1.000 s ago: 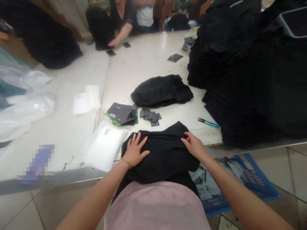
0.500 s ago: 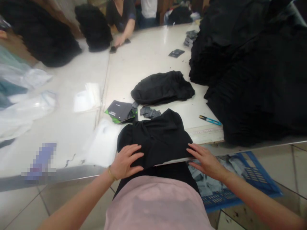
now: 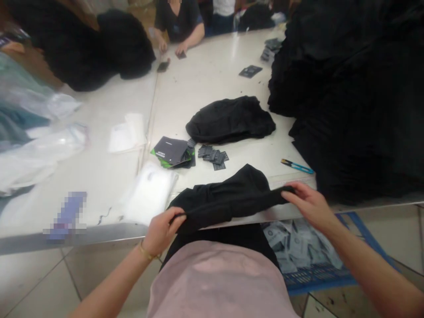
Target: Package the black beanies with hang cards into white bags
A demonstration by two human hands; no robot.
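A black garment (image 3: 221, 196) lies at the front edge of the white table, its near edge lifted and stretched between my two hands. My left hand (image 3: 165, 225) pinches the garment's left corner. At the other end, my right hand (image 3: 306, 201) grips the right corner, held a little higher. Which kind of garment it is, I cannot tell. Just beyond it are a stack of dark cards with green edges (image 3: 172, 151) and a small pile of dark tags (image 3: 213, 155). White plastic bags (image 3: 149, 192) lie left of the garment.
Another folded black garment (image 3: 232, 119) lies farther back. Tall black garment piles (image 3: 357, 110) fill the right side. Blue thread snips (image 3: 297, 166) rest beside them. A blue crate (image 3: 361, 234) of packaged items stands below the table edge. Across the table, a person (image 3: 180, 26) handles small dark cards.
Both my hands were spread flat at the garment's sides; now they have closed on its corners and pulled its near edge up taut. The right hand has moved outward and up.
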